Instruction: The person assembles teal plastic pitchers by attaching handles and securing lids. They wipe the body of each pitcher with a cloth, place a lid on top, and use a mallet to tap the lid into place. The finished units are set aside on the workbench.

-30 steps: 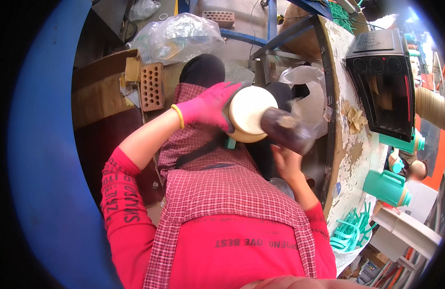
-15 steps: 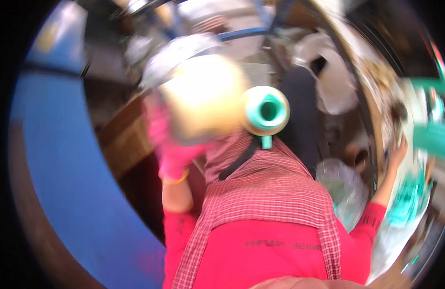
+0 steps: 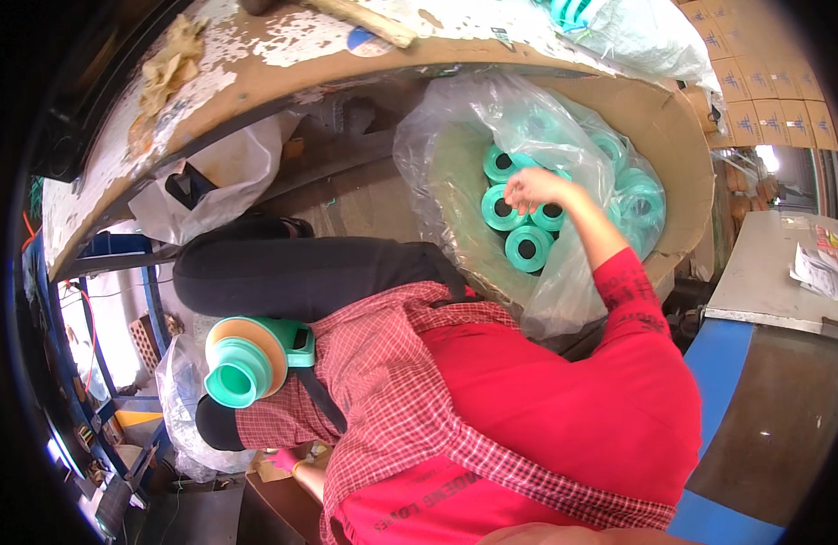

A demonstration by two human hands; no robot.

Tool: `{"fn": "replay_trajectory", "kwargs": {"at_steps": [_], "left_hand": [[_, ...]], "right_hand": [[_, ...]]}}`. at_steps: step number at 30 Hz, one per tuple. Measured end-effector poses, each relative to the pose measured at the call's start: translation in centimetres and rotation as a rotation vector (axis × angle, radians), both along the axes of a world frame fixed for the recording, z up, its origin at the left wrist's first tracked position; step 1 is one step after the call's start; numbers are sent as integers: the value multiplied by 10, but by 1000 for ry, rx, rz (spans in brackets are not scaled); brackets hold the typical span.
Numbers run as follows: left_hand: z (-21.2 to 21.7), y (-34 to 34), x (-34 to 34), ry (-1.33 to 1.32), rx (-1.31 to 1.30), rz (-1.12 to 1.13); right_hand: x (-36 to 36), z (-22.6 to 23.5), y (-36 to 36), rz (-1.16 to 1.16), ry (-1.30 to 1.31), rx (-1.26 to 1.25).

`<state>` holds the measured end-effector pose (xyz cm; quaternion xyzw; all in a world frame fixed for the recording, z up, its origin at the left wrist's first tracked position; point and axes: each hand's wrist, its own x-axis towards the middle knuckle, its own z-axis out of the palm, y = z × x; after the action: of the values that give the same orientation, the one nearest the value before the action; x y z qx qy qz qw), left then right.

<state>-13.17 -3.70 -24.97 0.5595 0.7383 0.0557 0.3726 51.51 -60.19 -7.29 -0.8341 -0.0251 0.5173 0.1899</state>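
Note:
My right hand [image 3: 535,189], bare, hangs over several teal ring-shaped plastic parts [image 3: 528,249] with dark centre holes. Its fingers are bent and a little apart, with nothing visible in them; whether they touch a part I cannot tell. The parts lie in a clear plastic bag [image 3: 564,295] lining a big cardboard box [image 3: 687,182]. A teal jug-like piece [image 3: 236,374] with a cream band and a blocky handle rests on my lap. Low at the left, my left hand [image 3: 283,460], in a pink glove, shows beside a brown cardboard box [image 3: 283,509]; my body hides most of its fingers.
A worn white-topped bench [image 3: 256,54] curves along the far side, with a wooden-handled tool [image 3: 369,20] and a crumpled cloth [image 3: 172,64] on it. Stacked cartons [image 3: 764,86] stand at the far right, above a grey cabinet [image 3: 782,272]. Blue metal framing [image 3: 147,282] is at the left.
My view has swung to the right. My right hand has left the bench edge for the bagged parts. The large pale rounded thing at my left glove is out of sight; the glove is lower.

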Motion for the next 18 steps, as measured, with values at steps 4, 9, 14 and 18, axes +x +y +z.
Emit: {"fn": "replay_trajectory", "kwargs": {"at_steps": [4,9,14,18], "left_hand": [[95,26,49,-232,424,96],[227,-24,198,-219,468,-962],[256,-45,295,155,541,-1557],[296,-21,246,49,746,-1199]], "right_hand": [[-47,-119,-94,432,-319,-504],[-14,-215,-156,-4,-863,-450],[66,-257,-166,65,-820,-623],[84,-274,-170,137,-819,-592]]}}
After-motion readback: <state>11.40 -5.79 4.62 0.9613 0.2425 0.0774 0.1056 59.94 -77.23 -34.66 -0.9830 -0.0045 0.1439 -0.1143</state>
